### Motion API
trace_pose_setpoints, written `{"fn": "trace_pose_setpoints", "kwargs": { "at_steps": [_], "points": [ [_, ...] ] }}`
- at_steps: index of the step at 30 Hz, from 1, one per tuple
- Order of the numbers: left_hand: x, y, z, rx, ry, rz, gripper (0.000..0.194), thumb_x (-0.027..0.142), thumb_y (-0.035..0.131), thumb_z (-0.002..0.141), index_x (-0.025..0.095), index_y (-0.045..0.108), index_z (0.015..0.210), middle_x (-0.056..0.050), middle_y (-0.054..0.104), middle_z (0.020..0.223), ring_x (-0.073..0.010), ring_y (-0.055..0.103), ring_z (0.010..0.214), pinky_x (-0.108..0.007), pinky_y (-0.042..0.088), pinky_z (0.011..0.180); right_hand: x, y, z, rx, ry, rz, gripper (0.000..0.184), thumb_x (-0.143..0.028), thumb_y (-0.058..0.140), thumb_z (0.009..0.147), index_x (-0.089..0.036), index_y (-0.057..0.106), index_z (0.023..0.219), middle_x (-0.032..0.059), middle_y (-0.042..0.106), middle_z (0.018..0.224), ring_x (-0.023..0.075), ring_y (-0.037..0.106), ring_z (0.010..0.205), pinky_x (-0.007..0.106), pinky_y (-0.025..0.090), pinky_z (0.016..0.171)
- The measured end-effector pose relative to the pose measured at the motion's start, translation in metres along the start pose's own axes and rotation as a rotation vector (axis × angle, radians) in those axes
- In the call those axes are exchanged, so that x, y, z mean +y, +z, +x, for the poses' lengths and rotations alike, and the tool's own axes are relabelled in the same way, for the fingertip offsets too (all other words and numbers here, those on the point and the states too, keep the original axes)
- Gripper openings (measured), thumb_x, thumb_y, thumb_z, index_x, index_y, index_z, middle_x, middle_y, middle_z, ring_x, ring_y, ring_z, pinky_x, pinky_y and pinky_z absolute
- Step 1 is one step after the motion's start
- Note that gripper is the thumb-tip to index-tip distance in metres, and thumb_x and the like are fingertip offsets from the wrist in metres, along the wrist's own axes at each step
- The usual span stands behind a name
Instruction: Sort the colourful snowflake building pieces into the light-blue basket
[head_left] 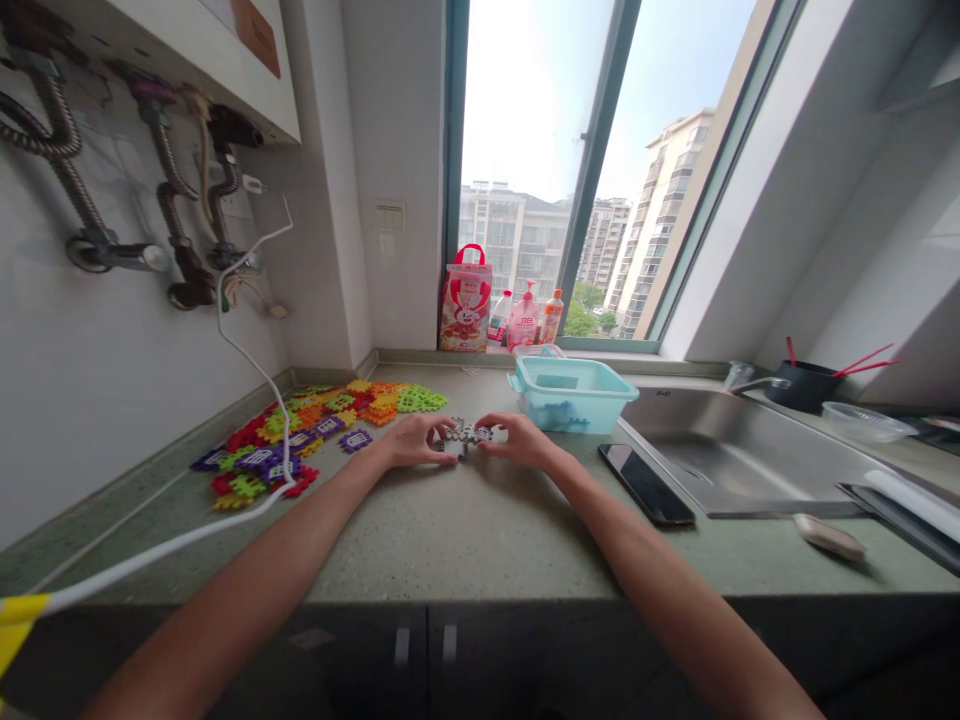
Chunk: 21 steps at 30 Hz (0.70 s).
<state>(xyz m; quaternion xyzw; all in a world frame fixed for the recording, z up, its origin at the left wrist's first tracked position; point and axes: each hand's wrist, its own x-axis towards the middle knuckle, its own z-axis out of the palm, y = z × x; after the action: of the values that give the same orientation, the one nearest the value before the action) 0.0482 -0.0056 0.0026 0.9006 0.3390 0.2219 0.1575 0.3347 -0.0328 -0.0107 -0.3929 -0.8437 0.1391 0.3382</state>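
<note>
My left hand [415, 440] and my right hand [516, 442] meet at the middle of the counter. Between them are small grey-white toothed building pieces [463, 434], which look joined at the edges. The fingers of my left hand pinch the left side, with the thumb along the near edge. My right hand grips the right side, its fingers curled over the top. Just left of my left hand lies a single purple toothed piece [355, 441]. Beyond it spreads a pile of red, yellow, green, orange and purple toothed pieces [300, 430].
A light-blue plastic tub [592, 410] stands behind my right hand. A black phone [646, 485] lies beside the steel sink [750, 450]. A white cable [172, 550] crosses the left of the counter. Bottles [523, 320] and a red bag [466, 305] stand by the window.
</note>
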Motion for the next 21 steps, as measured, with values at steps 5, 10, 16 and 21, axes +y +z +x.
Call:
{"fn": "trace_pose_setpoints", "kwargs": {
  "at_steps": [5, 10, 16, 21],
  "points": [
    [0.003, 0.002, 0.002, -0.008, 0.053, -0.009, 0.078, 0.063, 0.085, 0.071, 0.025, 0.064, 0.137, -0.003, 0.077, 0.109, -0.0192, 0.068, 0.082, -0.029, 0.052, 0.077, -0.014, 0.012, 0.005, 0.016, -0.066, 0.036, 0.034, -0.032, 0.078, 0.081, -0.023, 0.076, 0.114, 0.0052, 0.078, 0.109, 0.0226, 0.071, 0.099, 0.036, 0.053, 0.091],
    [-0.013, -0.004, 0.004, 0.149, 0.050, 0.112, 0.039, 0.036, 0.050, 0.099, 0.022, 0.072, 0.128, -0.008, 0.072, 0.126, -0.0254, 0.064, 0.119, -0.039, 0.048, 0.108, -0.024, 0.018, 0.005, -0.107, -0.045, 0.044, 0.031, -0.033, 0.077, 0.084, -0.023, 0.076, 0.113, 0.0047, 0.076, 0.109, 0.0214, 0.068, 0.098, 0.031, 0.052, 0.086],
    [-0.028, 0.005, 0.012, 0.072, -0.003, 0.330, 0.044, 0.023, 0.055, 0.092, 0.026, 0.074, 0.131, -0.010, 0.062, 0.147, -0.0288, 0.052, 0.139, -0.048, 0.039, 0.120, -0.031, 0.019, 0.005, -0.131, -0.019, -0.029, 0.039, -0.034, 0.083, 0.079, -0.024, 0.075, 0.117, 0.0030, 0.075, 0.104, 0.0199, 0.066, 0.091, 0.030, 0.049, 0.086],
    [-0.028, 0.007, 0.011, 0.097, 0.012, 0.295, 0.027, 0.037, 0.061, 0.094, 0.025, 0.078, 0.112, -0.010, 0.068, 0.137, -0.0287, 0.058, 0.132, -0.044, 0.042, 0.117, -0.031, 0.021, 0.005, -0.112, -0.028, -0.087, 0.036, -0.029, 0.081, 0.078, -0.025, 0.075, 0.113, 0.0021, 0.075, 0.101, 0.0187, 0.065, 0.088, 0.028, 0.048, 0.084]
  ]
}}
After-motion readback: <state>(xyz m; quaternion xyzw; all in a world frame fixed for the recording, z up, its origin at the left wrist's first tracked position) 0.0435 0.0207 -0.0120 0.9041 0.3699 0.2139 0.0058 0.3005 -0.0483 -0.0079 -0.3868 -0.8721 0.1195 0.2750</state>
